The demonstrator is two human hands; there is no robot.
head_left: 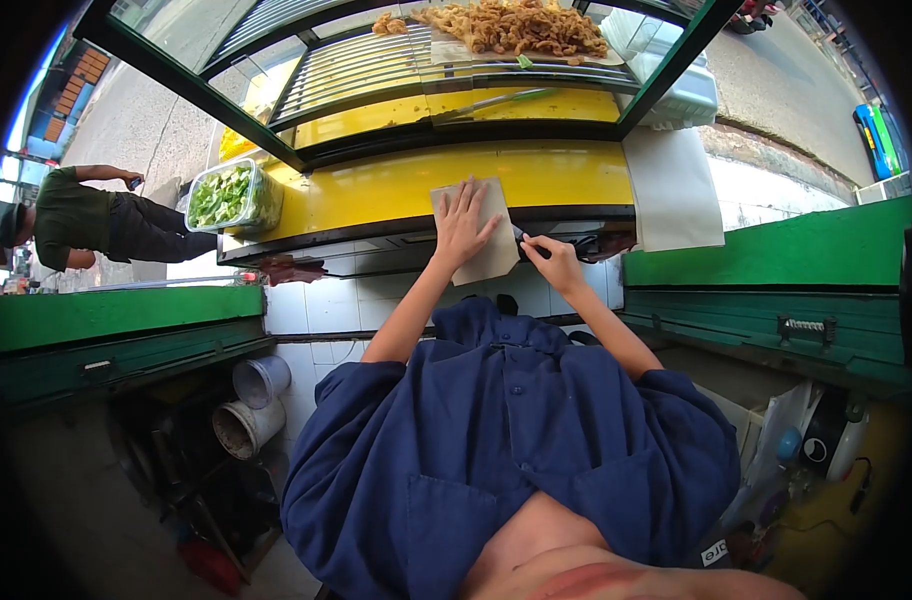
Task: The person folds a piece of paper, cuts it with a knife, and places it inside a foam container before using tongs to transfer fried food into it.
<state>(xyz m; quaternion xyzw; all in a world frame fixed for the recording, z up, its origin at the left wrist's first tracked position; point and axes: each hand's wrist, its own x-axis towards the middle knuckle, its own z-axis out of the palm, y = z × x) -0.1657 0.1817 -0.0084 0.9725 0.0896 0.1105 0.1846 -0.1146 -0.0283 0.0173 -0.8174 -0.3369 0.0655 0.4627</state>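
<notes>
My left hand point(463, 225) lies flat with its fingers stretched out on a sheet of light brown paper point(488, 262). The paper rests at the front edge of the yellow counter point(376, 188) and hangs partly over it. At the paper's right edge, my right hand point(554, 262) pinches a small dark pen-like tool point(519, 236). Its exact kind is too small to tell.
Behind the counter edge stands a glass display case with fried pieces point(521, 28) and metal tongs point(491, 104). A plastic tub of chopped greens point(222, 196) sits left. White paper point(674, 190) hangs at right, below foam boxes point(676, 95). A person point(86, 218) stands outside.
</notes>
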